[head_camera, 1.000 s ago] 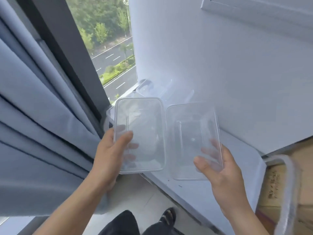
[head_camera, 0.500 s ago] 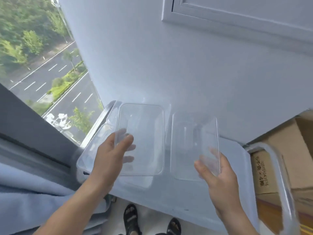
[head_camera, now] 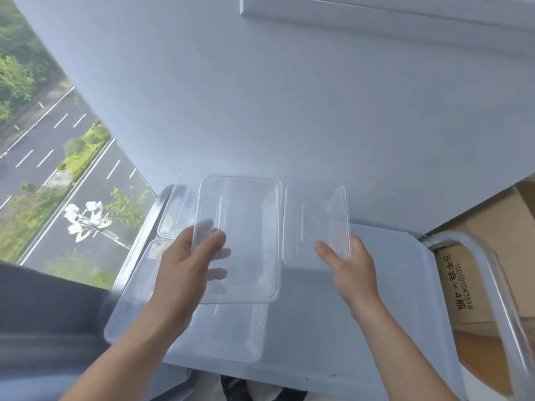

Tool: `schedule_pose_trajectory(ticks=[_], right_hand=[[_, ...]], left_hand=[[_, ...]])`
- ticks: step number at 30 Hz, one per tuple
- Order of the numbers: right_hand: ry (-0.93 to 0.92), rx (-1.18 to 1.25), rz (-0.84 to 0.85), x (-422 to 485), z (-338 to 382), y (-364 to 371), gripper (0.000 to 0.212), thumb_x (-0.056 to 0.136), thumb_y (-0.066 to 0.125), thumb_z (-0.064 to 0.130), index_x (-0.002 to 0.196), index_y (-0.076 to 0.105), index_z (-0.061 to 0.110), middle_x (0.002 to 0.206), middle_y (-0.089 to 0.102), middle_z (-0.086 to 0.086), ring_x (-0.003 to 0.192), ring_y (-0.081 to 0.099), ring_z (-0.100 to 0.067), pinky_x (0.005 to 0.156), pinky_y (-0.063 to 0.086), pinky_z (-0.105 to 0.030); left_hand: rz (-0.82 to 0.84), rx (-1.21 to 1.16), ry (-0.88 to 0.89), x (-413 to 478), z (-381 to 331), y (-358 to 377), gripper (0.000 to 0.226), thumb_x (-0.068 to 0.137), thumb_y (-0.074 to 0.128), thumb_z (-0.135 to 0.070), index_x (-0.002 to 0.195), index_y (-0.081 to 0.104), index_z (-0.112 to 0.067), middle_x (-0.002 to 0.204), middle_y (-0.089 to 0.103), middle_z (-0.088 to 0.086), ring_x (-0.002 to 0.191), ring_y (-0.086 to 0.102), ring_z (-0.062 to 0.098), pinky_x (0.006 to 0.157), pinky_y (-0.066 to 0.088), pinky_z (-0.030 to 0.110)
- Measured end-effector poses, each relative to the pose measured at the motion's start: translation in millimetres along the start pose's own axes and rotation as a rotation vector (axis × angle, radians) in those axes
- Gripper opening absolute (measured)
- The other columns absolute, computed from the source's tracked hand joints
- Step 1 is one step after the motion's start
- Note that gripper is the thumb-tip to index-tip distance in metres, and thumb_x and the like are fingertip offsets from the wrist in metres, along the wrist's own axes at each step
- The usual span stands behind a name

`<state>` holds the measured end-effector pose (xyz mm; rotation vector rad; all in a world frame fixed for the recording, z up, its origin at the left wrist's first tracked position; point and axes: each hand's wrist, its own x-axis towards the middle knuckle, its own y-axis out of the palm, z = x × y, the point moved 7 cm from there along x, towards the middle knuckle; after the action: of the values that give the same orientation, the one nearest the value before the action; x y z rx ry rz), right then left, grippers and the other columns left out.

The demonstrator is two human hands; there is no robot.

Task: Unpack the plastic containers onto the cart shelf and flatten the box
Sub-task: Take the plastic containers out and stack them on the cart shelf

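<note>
my left hand (head_camera: 188, 267) grips one tub (head_camera: 246, 227) | my right hand (head_camera: 346, 264) grips a second tub (head_camera: 312, 221) | other tubs (head_camera: 231, 337) already on cart shelf (head_camera: 390, 314) | box (head_camera: 474, 256) not yet flattened

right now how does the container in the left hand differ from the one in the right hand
The left-hand container shows its broad face; the right-hand container is turned partly edge-on and looks narrower. The left-hand container is held over other containers lying on the cart shelf; the right-hand container is held over bare shelf. Both are clear, rectangular, empty, each gripped at a near edge.
</note>
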<state>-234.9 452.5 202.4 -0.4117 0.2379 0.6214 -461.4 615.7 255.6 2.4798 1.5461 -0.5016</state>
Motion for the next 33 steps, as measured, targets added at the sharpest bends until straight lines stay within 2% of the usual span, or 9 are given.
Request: schedule_pose_trajectory(ticks=[8, 13, 16, 19, 22, 24, 27, 31, 33], right_hand=[[0.013, -0.047, 0.034, 40, -17, 3, 0.033, 0.086, 0.074, 0.036, 0.107, 0.049, 0.037, 0.091, 0.053, 0.030, 0.085, 0.051, 0.012, 0.081, 0.038, -0.022], [0.027, -0.066, 0.052, 48, -31, 5, 0.033, 0.084, 0.075, 0.038, 0.107, 0.051, 0.038, 0.100, 0.057, 0.027, 0.092, 0.056, 0.003, 0.084, 0.040, -0.025], [0.034, -0.096, 0.038, 52, -37, 7, 0.031, 0.083, 0.076, 0.039, 0.105, 0.055, 0.033, 0.106, 0.062, 0.013, 0.099, 0.060, -0.011, 0.085, 0.044, -0.029], [0.039, -0.091, 0.017, 55, -38, 7, 0.035, 0.083, 0.076, 0.039, 0.108, 0.056, 0.025, 0.102, 0.060, 0.013, 0.100, 0.059, -0.016, 0.083, 0.043, -0.029], [0.033, -0.101, 0.007, 59, -37, 9, 0.031, 0.083, 0.076, 0.040, 0.099, 0.053, 0.026, 0.094, 0.056, 0.018, 0.100, 0.058, -0.019, 0.081, 0.041, -0.031], [0.019, -0.109, 0.001, 60, -37, 10, 0.031, 0.082, 0.075, 0.043, 0.094, 0.050, 0.030, 0.094, 0.054, 0.018, 0.105, 0.054, -0.020, 0.084, 0.041, -0.032], [0.011, -0.111, -0.002, 59, -36, 11, 0.035, 0.082, 0.075, 0.044, 0.101, 0.049, 0.030, 0.103, 0.054, 0.011, 0.104, 0.051, -0.016, 0.085, 0.039, -0.030], [0.018, -0.090, 0.023, 59, -32, 14, 0.036, 0.085, 0.074, 0.039, 0.105, 0.048, 0.026, 0.093, 0.051, 0.021, 0.093, 0.052, -0.013, 0.081, 0.036, -0.026], [0.016, -0.098, 0.028, 60, -31, 15, 0.037, 0.084, 0.075, 0.040, 0.106, 0.048, 0.026, 0.094, 0.051, 0.020, 0.094, 0.052, -0.013, 0.082, 0.037, -0.026]], left_hand=[[-0.043, 0.015, -0.003, 12, 0, 16, 0.054, 0.074, 0.068, -0.041, 0.124, 0.061, -0.023, 0.112, 0.069, -0.006, 0.095, 0.073, 0.016, 0.077, 0.059, 0.043], [-0.053, 0.027, -0.003, 14, -1, 25, 0.056, 0.074, 0.068, -0.042, 0.126, 0.061, -0.022, 0.113, 0.069, -0.006, 0.095, 0.073, 0.016, 0.075, 0.058, 0.041], [-0.061, 0.025, -0.006, 14, -2, 29, 0.055, 0.074, 0.068, -0.041, 0.124, 0.062, -0.021, 0.112, 0.069, -0.004, 0.095, 0.073, 0.017, 0.074, 0.057, 0.040], [-0.070, 0.023, -0.007, 13, -3, 32, 0.047, 0.074, 0.068, -0.040, 0.118, 0.063, -0.025, 0.111, 0.069, -0.005, 0.094, 0.073, 0.017, 0.074, 0.058, 0.041], [-0.072, 0.031, -0.011, 11, -2, 33, 0.041, 0.073, 0.067, -0.041, 0.112, 0.063, -0.029, 0.110, 0.069, -0.004, 0.094, 0.073, 0.017, 0.076, 0.059, 0.043], [-0.078, 0.027, -0.016, 9, -1, 32, 0.041, 0.073, 0.067, -0.040, 0.112, 0.064, -0.028, 0.110, 0.069, -0.003, 0.093, 0.073, 0.017, 0.078, 0.059, 0.045], [-0.087, 0.020, -0.020, 6, -1, 31, 0.043, 0.073, 0.067, -0.040, 0.113, 0.063, -0.028, 0.110, 0.070, -0.002, 0.093, 0.073, 0.016, 0.078, 0.059, 0.044], [-0.086, 0.019, -0.022, 2, -2, 30, 0.045, 0.072, 0.067, -0.041, 0.115, 0.063, -0.027, 0.112, 0.069, -0.002, 0.093, 0.073, 0.015, 0.077, 0.059, 0.042], [-0.089, 0.016, -0.018, 0, -3, 28, 0.043, 0.072, 0.067, -0.041, 0.113, 0.063, -0.028, 0.111, 0.069, -0.003, 0.093, 0.073, 0.015, 0.077, 0.059, 0.042]])
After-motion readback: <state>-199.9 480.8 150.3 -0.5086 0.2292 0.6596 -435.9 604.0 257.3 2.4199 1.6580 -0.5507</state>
